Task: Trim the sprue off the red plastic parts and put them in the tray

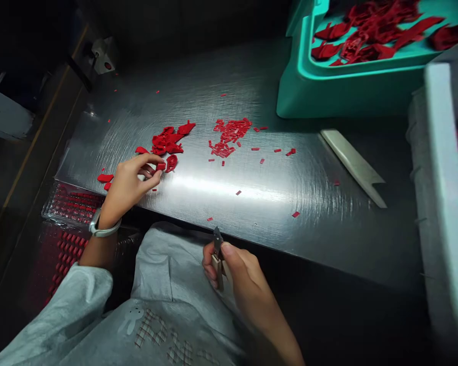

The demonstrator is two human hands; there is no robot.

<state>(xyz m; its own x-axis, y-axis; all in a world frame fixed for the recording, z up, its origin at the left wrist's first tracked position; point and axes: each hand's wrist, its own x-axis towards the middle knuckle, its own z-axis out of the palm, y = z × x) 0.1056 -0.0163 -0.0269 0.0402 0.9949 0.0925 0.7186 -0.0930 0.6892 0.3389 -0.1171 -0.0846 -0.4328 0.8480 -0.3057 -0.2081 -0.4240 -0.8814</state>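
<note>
My left hand (pixel 132 180) pinches a small red piece (pixel 160 166) between thumb and fingers, just above the metal table. Beside the fingertips lies a curled red piece (pixel 171 163), with a heap of larger red pieces (pixel 170 140) behind it. In front of my body, by the table's near edge, my right hand (pixel 234 269) is closed around a small knife (pixel 218 244), its dark blade pointing up and away from me. To the right of the heap is a scatter of small flat red chips (pixel 231 134).
A teal crate (pixel 339 91) holding crumpled red pieces stands at the back right. A pale notched strip (pixel 353 165) lies in front of it, near a white container (pixel 438 178). Trays of red pieces (pixel 74 203) sit below the left edge. A switch box (pixel 105 55) is at the back left.
</note>
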